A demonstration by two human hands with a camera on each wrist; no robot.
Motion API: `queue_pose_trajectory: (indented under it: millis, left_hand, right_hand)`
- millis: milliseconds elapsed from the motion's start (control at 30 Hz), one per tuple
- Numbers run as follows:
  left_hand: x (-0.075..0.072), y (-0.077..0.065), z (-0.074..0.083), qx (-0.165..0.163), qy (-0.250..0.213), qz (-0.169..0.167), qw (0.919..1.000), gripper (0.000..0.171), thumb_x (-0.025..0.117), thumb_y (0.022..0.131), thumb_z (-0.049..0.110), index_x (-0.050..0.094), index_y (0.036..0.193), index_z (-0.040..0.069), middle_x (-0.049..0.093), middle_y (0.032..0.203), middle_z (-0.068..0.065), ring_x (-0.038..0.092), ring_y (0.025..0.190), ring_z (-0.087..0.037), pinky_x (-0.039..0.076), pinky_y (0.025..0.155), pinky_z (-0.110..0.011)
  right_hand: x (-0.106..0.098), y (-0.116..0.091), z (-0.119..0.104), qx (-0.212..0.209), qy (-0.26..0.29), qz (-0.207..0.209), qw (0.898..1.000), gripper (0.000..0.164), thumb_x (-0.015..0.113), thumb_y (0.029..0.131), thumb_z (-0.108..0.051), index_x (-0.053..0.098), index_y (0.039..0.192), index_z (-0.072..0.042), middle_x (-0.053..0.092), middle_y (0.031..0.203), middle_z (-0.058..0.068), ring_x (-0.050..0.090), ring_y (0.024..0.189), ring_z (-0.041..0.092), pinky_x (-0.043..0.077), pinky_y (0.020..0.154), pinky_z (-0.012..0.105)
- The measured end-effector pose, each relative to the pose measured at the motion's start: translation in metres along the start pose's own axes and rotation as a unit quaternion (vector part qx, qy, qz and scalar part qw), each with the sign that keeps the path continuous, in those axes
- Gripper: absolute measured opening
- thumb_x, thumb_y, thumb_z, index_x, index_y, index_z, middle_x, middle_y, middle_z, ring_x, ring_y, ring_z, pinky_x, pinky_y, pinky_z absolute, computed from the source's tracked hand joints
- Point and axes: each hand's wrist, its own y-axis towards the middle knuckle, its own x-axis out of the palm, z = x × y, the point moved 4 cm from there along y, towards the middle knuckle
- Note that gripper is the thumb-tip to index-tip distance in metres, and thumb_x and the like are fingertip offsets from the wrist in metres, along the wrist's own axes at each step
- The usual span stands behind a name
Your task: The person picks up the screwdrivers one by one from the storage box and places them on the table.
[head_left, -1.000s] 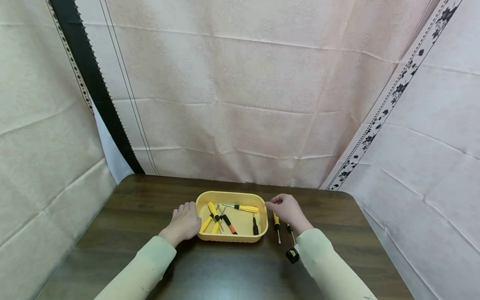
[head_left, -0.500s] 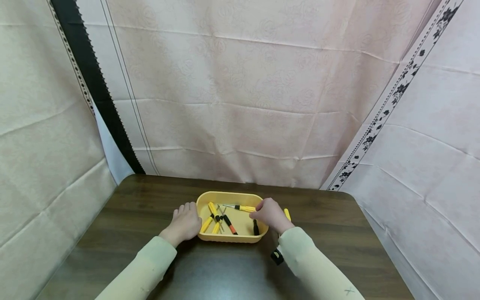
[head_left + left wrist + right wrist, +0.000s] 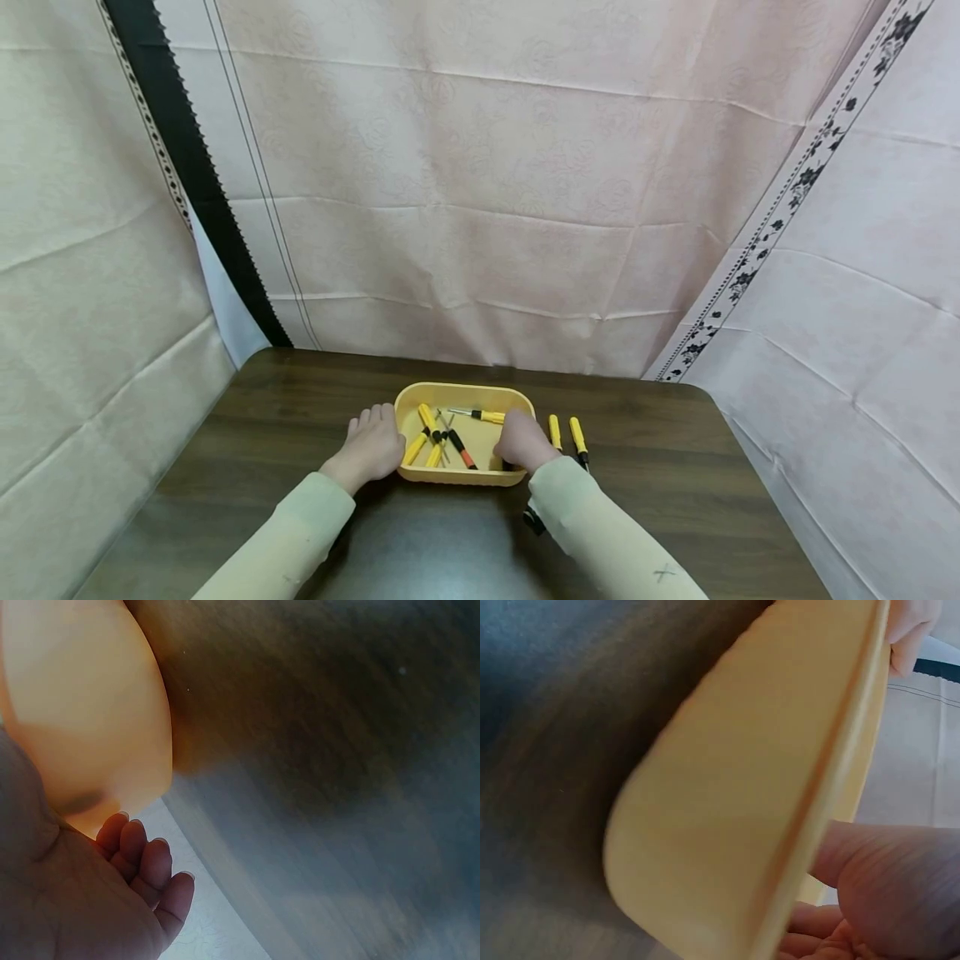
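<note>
A shallow yellow plastic tray stands on the table with several screwdrivers inside. My left hand holds its left end; in the left wrist view its fingers bend toward the outer wall. Over the right rim, my right hand reaches down into the tray, above a black-handled screwdriver, mostly covered. The tray wall hides the right fingertips in the right wrist view, so whether they pinch it is unclear. A yellow-handled screwdriver lies just beyond this hand.
At the tray's left side, several yellow-handled screwdrivers cross near a red-and-black one. Two yellow-handled screwdrivers lie on the dark wooden table to the tray's right. A pale cloth hangs behind the table.
My right hand has moved left from beyond the tray's right rim and down into its right end, uncovering the two screwdriver handles outside. My left hand has stayed in place.
</note>
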Motion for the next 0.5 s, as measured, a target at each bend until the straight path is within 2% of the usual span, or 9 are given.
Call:
queue_pose_trajectory:
  millis: [100, 167, 400, 500]
  left_hand:
    - [0.0, 0.001, -0.001, -0.001, 0.002, 0.0, 1.0, 0.038, 0.047, 0.094, 0.022, 0.042, 0.121, -0.005, 0.043, 0.099, -0.014, 0.038, 0.091, -0.03, 0.032, 0.081, -0.046]
    - [0.001, 0.001, -0.001, -0.001, 0.002, 0.002, 1.0, 0.038, 0.047, 0.094, 0.022, 0.042, 0.12, -0.005, 0.043, 0.099, -0.014, 0.038, 0.092, -0.03, 0.032, 0.081, -0.047]
    - [0.001, 0.001, -0.001, -0.004, 0.001, 0.0, 1.0, 0.039, 0.047, 0.094, 0.022, 0.042, 0.121, -0.006, 0.043, 0.1, -0.014, 0.039, 0.092, -0.03, 0.032, 0.082, -0.046]
    - [0.0, 0.0, -0.001, -0.004, -0.003, 0.002, 1.0, 0.038, 0.047, 0.094, 0.022, 0.042, 0.121, -0.005, 0.043, 0.1, -0.014, 0.039, 0.092, -0.03, 0.032, 0.081, -0.046]
  right_hand:
    - [0.005, 0.004, 0.001, 0.004, -0.003, -0.002, 1.0, 0.025, 0.071, 0.077, -0.003, 0.052, 0.062, -0.007, 0.045, 0.055, 0.003, 0.044, 0.049, 0.017, 0.038, 0.051, 0.029]
    - [0.008, 0.007, 0.002, 0.007, -0.001, 0.0, 1.0, 0.022, 0.072, 0.076, -0.002, 0.052, 0.065, -0.006, 0.047, 0.06, 0.005, 0.045, 0.052, 0.019, 0.039, 0.052, 0.029]
    - [0.018, 0.012, 0.004, -0.015, 0.016, 0.006, 1.0, 0.048, 0.067, 0.073, 0.003, 0.034, 0.044, -0.016, 0.021, 0.043, -0.006, 0.02, 0.039, 0.012, 0.023, 0.04, 0.026]
    - [0.02, 0.012, 0.004, -0.018, 0.032, 0.008, 0.999, 0.053, 0.07, 0.072, 0.003, 0.032, 0.041, -0.017, 0.018, 0.04, -0.008, 0.016, 0.038, 0.01, 0.019, 0.039, 0.025]
